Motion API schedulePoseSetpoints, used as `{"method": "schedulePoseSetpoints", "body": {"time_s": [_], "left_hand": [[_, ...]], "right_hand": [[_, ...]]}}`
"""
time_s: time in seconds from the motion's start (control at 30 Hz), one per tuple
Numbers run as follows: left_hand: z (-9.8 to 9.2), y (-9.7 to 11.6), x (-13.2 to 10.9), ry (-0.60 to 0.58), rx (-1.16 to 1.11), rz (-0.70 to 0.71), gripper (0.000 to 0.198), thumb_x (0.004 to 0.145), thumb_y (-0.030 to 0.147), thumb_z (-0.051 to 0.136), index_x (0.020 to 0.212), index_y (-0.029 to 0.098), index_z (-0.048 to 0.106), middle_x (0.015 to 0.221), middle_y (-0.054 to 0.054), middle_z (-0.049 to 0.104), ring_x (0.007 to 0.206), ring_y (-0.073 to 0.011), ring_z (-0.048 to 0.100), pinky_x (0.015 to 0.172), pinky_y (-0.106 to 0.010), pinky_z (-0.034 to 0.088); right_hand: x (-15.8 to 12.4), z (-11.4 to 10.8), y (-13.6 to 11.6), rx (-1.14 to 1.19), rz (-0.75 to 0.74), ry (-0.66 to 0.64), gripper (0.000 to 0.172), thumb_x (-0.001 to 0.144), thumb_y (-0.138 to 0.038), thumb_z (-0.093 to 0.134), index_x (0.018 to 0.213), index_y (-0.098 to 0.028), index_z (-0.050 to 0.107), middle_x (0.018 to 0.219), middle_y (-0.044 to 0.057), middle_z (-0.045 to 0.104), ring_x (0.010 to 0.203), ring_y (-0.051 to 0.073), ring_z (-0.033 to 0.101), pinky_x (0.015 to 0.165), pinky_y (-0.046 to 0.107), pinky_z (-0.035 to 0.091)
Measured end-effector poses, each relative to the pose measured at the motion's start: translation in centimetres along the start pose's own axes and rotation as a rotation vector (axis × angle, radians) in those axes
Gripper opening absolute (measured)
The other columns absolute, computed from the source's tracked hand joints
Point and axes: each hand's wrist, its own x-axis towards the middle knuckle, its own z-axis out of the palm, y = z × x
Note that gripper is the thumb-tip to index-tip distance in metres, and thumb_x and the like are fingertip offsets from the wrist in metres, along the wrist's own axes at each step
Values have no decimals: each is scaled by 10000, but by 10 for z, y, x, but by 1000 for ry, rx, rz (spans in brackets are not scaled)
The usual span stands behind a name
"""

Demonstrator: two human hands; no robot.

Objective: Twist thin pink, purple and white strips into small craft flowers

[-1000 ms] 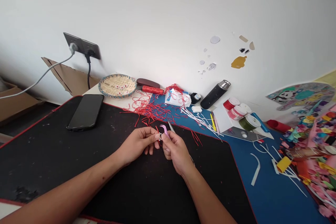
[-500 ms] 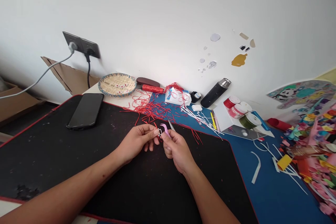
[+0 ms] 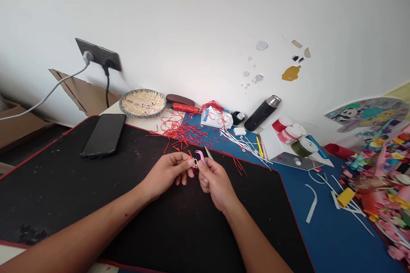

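Observation:
My left hand pinches a small white wire loop between thumb and fingertips, above a black desk mat with a red edge. My right hand is just beside it, with its fingers closed on slim pink tweezers. A thin metal tip shows beyond them, close to the loop. Fingers partly hide the tool, and I cannot tell whether it grips the loop. Loose red strands lie just past my hands.
A black phone lies on the mat at the left. Behind stand a woven basket, red thread, a black flask and white strips. A blue mat lies right, with a heap of coloured paper scraps.
The view has shifted slightly. My hands have moved only a little, staying together around the small loop, and neither hold has visibly changed.

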Motion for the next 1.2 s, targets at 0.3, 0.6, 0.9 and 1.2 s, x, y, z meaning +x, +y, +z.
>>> {"method": "schedulePoseSetpoints", "body": {"time_s": [0.3,0.6,0.9,1.2], "left_hand": [[1,2,-2,-4,20,-7,474,780,612,777,782,157,646,678,-20,717,475,-104,559,438,-212,360],[1,1,-1,-4,43,0,475,796,619,764,793,158,650,669,-14,710,476,-104,559,436,-212,366],[0,-2,0,27,-14,8,439,797,579,786,806,157,667,677,-21,725,471,-100,555,433,-210,362],[1,1,-1,34,-25,2,441,786,580,797,796,155,677,692,-33,729,483,-107,565,437,-212,364]], "right_hand": [[1,1,0,7,7,3,507,787,-611,798,820,-197,506,546,-130,347,434,28,164,404,198,85],[2,2,1,4,-10,15,517,779,-618,799,784,-206,488,542,-128,341,426,29,166,405,201,85],[2,1,0,34,1,4,492,805,-609,784,804,-201,509,540,-126,345,433,34,167,404,202,90],[0,4,0,3,6,11,507,776,-616,804,802,-199,516,538,-129,323,433,32,151,406,200,83]]}}
